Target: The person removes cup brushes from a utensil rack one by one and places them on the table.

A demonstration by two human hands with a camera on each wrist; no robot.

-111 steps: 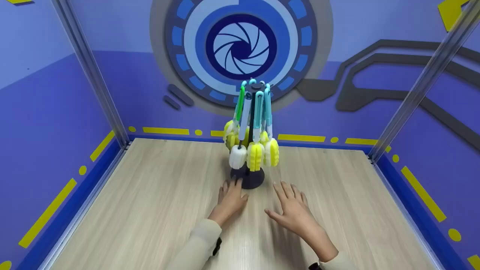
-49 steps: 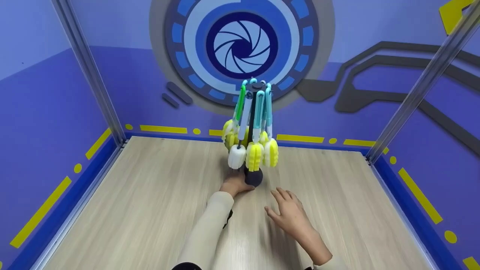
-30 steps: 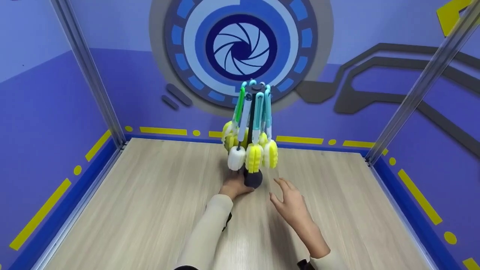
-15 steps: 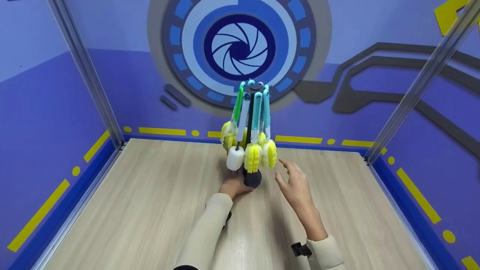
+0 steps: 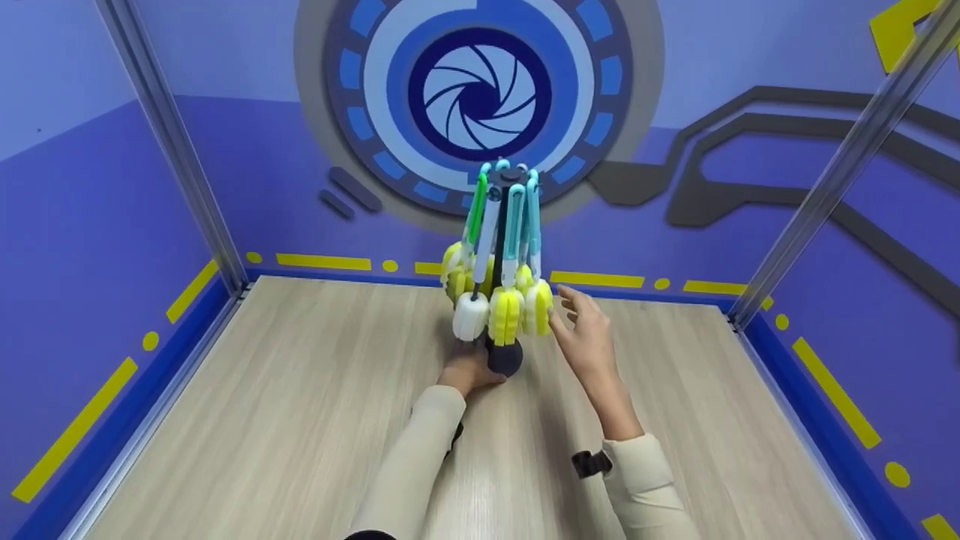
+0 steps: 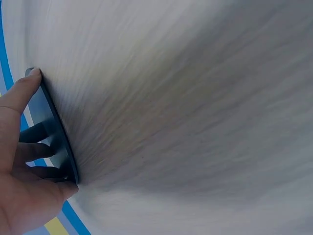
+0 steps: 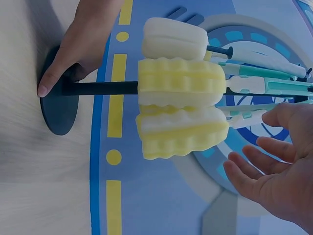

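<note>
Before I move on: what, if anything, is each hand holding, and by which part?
The left hand grips the black stand by its round base. The right hand, beside a yellow-and-white sponge brush, holds nothing.

We hold our left arm (image 5: 420, 450) straight out ahead, its pale sleeve reaching the wrist, while our left hand (image 5: 466, 367) sits low in a grip, digits bent inward. Our right arm (image 5: 619, 409) slants in toward it, wrist bare above the cuff; our right hand (image 5: 590, 334) is raised higher, fingers parted and loosely bent, thumb apart from them.
</note>
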